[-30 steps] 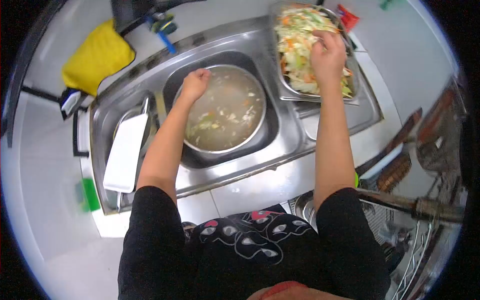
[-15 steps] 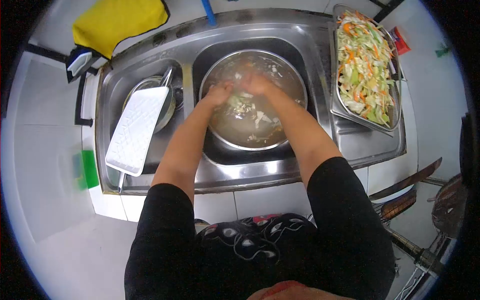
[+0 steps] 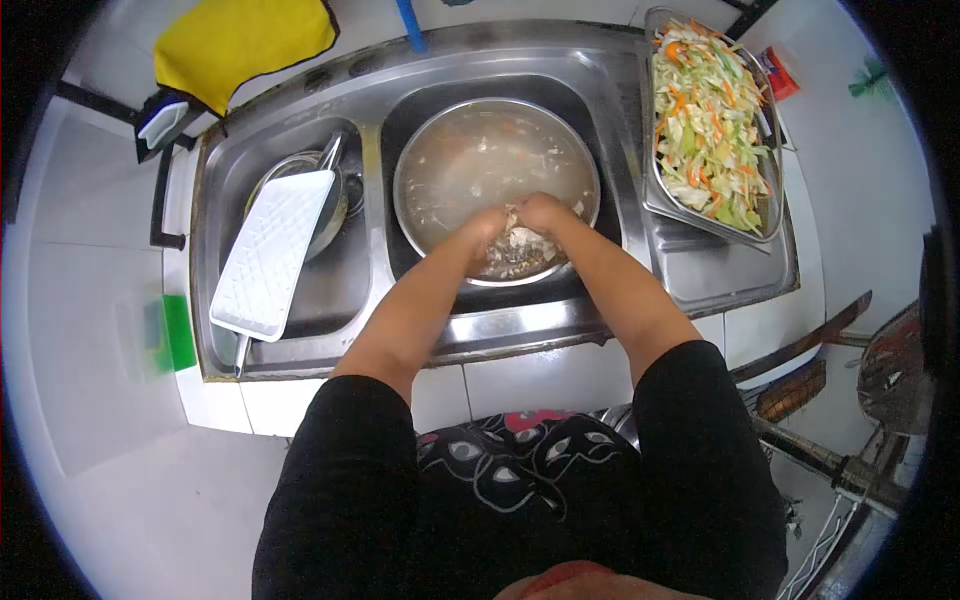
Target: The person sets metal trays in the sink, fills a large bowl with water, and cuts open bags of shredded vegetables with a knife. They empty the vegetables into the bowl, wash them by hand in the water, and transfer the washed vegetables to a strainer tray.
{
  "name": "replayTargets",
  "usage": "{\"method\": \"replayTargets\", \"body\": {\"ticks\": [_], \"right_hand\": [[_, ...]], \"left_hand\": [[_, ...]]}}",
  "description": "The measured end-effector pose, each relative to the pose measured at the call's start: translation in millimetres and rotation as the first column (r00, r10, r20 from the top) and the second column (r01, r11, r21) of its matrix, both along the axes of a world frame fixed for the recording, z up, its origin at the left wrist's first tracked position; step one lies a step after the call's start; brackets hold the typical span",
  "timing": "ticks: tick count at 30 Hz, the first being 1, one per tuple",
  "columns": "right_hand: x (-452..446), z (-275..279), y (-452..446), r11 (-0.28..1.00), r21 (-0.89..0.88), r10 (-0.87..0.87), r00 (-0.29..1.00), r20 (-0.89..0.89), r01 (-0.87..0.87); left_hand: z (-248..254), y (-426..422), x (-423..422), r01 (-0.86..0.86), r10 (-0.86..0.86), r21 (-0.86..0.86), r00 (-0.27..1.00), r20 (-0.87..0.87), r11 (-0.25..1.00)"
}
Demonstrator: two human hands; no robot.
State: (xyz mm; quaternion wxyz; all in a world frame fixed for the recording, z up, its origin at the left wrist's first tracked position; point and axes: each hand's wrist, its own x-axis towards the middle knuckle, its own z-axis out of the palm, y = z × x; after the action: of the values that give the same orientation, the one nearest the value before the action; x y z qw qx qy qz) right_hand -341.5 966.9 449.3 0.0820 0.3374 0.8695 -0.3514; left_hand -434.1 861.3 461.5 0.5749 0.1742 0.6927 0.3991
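Observation:
A large round metal bowl (image 3: 408,235) of cloudy water stands in the right sink basin. Near its front rim my left hand (image 3: 486,226) and my right hand (image 3: 541,212) are close together, fingers curled in and partly hidden at the water. Pale vegetable shreds (image 3: 522,240) are bunched between and just below them, and both hands appear closed on these. Small white and orange bits float in the rest of the water.
A metal tray of shredded cabbage and carrot (image 3: 710,130) sits on the right drainboard. In the left basin, a white plastic tray (image 3: 272,255) lies across a metal pot (image 3: 330,235). A yellow cloth (image 3: 243,50) hangs at back left; a green object (image 3: 180,332) is beside the sink.
Both hands have moved from the back of the bowl towards its front rim, slightly right. Vegetable shreds are now bunched at them. The view has shifted slightly.

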Motion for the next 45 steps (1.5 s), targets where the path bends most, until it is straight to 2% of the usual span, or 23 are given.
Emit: {"method": "replayTargets", "body": {"ticks": [2, 4, 6, 9, 11, 13, 14, 16, 17, 20, 21, 23, 24, 27, 29, 30, 32, 34, 36, 37, 39, 44, 45], "right_hand": [[8.1, -7.3, -5.1, 0.980, -0.149, -0.141, 0.990, -0.024, 0.136], [12.0, -16.2, -13.2, 0.827, -0.478, -0.381, 0.920, -0.088, 0.297], [7.6, -38.6, -20.6, 0.390, -0.873, -0.686, 0.725, -0.063, 0.293], [0.7, 55.4, -52.3, 0.302, -0.831, -0.882, 0.467, -0.058, 0.467], [-19.2, 14.3, -33.9, 0.312, -0.919, -0.921, 0.315, -0.229, 0.242], [-21.9, 47.6, -28.7, 0.366, -0.930, -0.912, 0.214, -0.349, 0.043], [-19.0, 69.9, -29.5, 0.269, -0.963, -0.945, 0.195, -0.263, 0.000], [-12.2, 113.8, -32.1, 0.075, -0.992, -0.982, 0.166, -0.091, -0.099], [-12.1, 125.0, -40.3, 0.120, -0.980, -0.983, 0.122, -0.140, -0.161], [-3.0, 120.3, -38.0, 0.255, -0.938, -0.958, 0.069, -0.278, -0.235], [-5.3, 94.7, -26.2, 0.265, -0.936, -0.937, 0.167, -0.307, -0.233], [1.5, 86.1, -33.8, 0.175, -0.975, -0.965, 0.172, -0.197, -0.135], [3.1, 84.5, -32.0, 0.132, -0.987, -0.974, 0.174, -0.146, -0.091], [3.0, 66.1, 4.1, 0.503, -0.861, -0.858, 0.074, -0.508, -0.074], [65.7, 193.4, -0.6, 0.637, -0.703, -0.757, 0.086, -0.648, 0.317], [71.9, 178.5, 39.1, 0.761, -0.491, -0.571, 0.078, -0.817, 0.423], [113.8, 245.2, 48.7, 0.702, -0.383, -0.498, 0.029, -0.867, 0.600], [140.2, 250.7, 93.6, 0.576, -0.326, -0.486, -0.006, -0.874, 0.750], [167.2, 236.2, 131.2, 0.459, 0.069, -0.397, 0.274, -0.876, 0.886], [177.4, 222.0, 144.0, 0.516, 0.148, -0.467, 0.423, -0.777, 0.843], [189.7, 197.6, 161.6, 0.643, 0.262, -0.547, 0.671, -0.501, 0.720], [212.1, 210.5, 125.1, 0.648, 0.288, -0.597, 0.705, -0.383, 0.705], [217.7, 208.0, 130.5, 0.670, 0.285, -0.563, 0.719, -0.407, 0.686]], "left_hand": [[9.0, 3.1, 9.9, -0.089, 0.103, -0.097, 0.982, 0.156, 0.991], [-7.1, 6.9, 14.5, -0.133, 0.162, -0.101, 0.904, 0.396, 0.986], [-4.8, 11.4, 22.6, -0.274, 0.281, -0.086, 0.832, 0.478, 0.958], [22.8, 14.0, 41.3, -0.579, 0.508, 0.069, 0.760, 0.405, 0.812], [6.2, 31.7, 34.8, -0.688, 0.584, 0.278, 0.720, 0.375, 0.670], [55.4, 33.6, 38.7, -0.490, 0.507, 0.460, 0.857, 0.095, 0.741], [75.3, 33.2, 39.2, -0.368, 0.463, 0.524, 0.884, -0.058, 0.768], [79.8, 37.4, 37.5, -0.171, 0.428, 0.500, 0.777, -0.462, 0.849], [81.8, 42.6, 38.9, -0.074, 0.385, 0.460, 0.671, -0.633, 0.885], [87.7, 53.4, 41.6, -0.169, 0.496, 0.562, 0.709, -0.501, 0.810], [86.8, 50.2, 48.0, -0.245, 0.470, 0.500, 0.790, -0.394, 0.831], [87.6, 40.4, 58.3, -0.364, 0.436, 0.345, 0.886, -0.159, 0.865], [89.5, 39.6, 64.3, -0.336, 0.440, 0.422, 0.880, -0.178, 0.842], [104.6, 51.8, 86.9, -0.148, 0.420, 0.651, 0.861, -0.286, 0.745], [152.9, 78.4, 117.1, -0.012, 0.437, 0.782, 0.835, -0.335, 0.623], [168.2, 97.0, 128.3, 0.124, 0.411, 0.862, 0.840, -0.355, 0.491], [207.7, 132.0, 150.1, 0.278, 0.215, 0.824, 0.879, -0.425, 0.494], [233.5, 162.9, 162.3, 0.425, 0.014, 0.778, 0.874, -0.486, 0.462], [221.9, 194.3, 159.9, 0.655, 0.227, 0.512, 0.472, -0.852, 0.556], [210.6, 207.3, 158.8, 0.699, 0.298, 0.347, 0.197, -0.934, 0.625], [181.9, 217.5, 156.1, 0.732, 0.186, 0.280, 0.209, -0.960, 0.622], [182.8, 171.2, 159.7, 0.820, -0.198, 0.025, 0.167, -0.966, 0.572], [195.4, 162.9, 158.2, 0.838, -0.233, -0.109, 0.023, -0.972, 0.534]]}}
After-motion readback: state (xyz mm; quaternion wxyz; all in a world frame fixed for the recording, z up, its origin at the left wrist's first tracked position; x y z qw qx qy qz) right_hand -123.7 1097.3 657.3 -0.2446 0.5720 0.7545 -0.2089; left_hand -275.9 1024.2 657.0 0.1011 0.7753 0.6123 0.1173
